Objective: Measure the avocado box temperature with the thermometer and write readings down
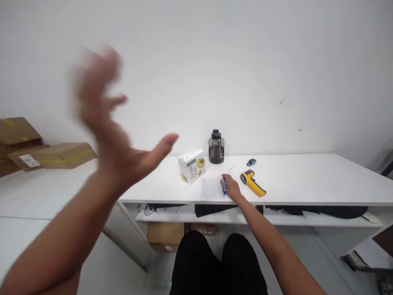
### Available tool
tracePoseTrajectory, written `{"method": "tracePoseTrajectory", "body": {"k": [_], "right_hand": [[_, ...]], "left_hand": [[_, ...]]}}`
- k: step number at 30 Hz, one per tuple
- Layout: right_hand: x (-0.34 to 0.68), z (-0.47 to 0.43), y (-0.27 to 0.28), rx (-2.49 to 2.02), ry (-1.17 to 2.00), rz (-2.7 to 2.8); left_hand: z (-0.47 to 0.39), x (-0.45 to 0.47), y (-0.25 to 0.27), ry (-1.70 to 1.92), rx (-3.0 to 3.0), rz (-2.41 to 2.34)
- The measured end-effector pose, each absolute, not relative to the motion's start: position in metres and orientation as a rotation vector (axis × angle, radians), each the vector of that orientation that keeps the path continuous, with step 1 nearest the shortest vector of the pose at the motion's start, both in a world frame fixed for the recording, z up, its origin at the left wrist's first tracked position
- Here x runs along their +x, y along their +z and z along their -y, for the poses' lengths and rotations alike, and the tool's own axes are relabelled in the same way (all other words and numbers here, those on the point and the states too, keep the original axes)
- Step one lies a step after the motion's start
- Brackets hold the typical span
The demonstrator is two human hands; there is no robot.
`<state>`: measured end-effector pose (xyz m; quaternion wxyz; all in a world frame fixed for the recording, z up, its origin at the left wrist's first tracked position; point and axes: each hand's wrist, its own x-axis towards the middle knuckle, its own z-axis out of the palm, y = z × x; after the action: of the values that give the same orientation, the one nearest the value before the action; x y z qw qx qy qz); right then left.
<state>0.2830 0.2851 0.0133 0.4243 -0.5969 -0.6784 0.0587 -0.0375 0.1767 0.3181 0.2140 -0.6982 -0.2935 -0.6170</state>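
My left hand [113, 139] is raised close to the camera, well above the table. Its thumb points right and its fingers are apart, though their tips are smeared by motion; it holds nothing. Down on the white table, my right hand [231, 187] is closed around a slim blue object [224, 186], mostly covered by the fingers, so its kind is unclear. Under and beside that hand lies a sheet of paper [211, 188] with rows of lines. A thin pale stick [231, 168] lies just beyond the fingers. To the right rests a yellow and black infrared thermometer [254, 184].
A white avocado-printed box [193, 167] and a dark water bottle [216, 148] stand behind the paper. A small dark teal item [251, 162] lies toward the wall. Cardboard boxes [64, 155] sit at the left. Beneath the tabletop, a shelf [184, 217] holds dark items.
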Motion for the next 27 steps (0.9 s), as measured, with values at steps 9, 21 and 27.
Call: {"method": "tracePoseTrajectory", "body": {"k": [9,21,27], "right_hand": [[0.272,-0.294,0.014,-1.811,0.002,1.866],[0.287,-0.298,0.014,-1.616,0.332,1.573],[0.299,-0.307,0.009,-1.464,0.534,1.323]], "left_hand": [[-0.322,0.031,0.212,-0.684,-2.289,1.87],[-0.35,0.014,0.108,-1.326,-2.229,1.85],[-0.344,0.023,0.039,-1.451,-2.094,2.313]]}}
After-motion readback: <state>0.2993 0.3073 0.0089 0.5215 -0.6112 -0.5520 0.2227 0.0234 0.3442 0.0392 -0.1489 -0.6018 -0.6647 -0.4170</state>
